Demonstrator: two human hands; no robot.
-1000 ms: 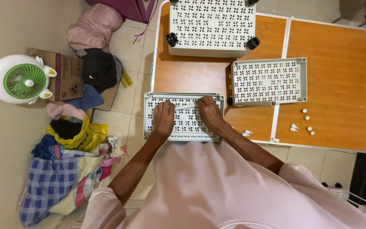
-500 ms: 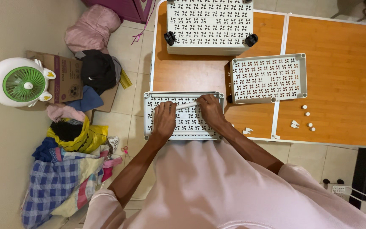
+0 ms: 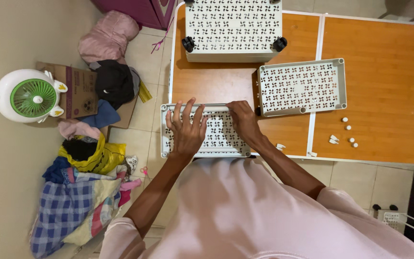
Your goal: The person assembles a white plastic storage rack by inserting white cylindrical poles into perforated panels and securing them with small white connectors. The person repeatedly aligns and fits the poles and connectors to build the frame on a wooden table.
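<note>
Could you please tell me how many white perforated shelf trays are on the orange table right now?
3: near tray under the left hand and right hand; middle tray right of them; wheeled far tray.

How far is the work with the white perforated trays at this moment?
Looks done: one tray with black wheels lies at the table's far edge. In hand: left hand lies flat and right hand grips on the nearest tray. Left: a third tray lies untouched, and small white pieces remain loose on the orange table.
</note>
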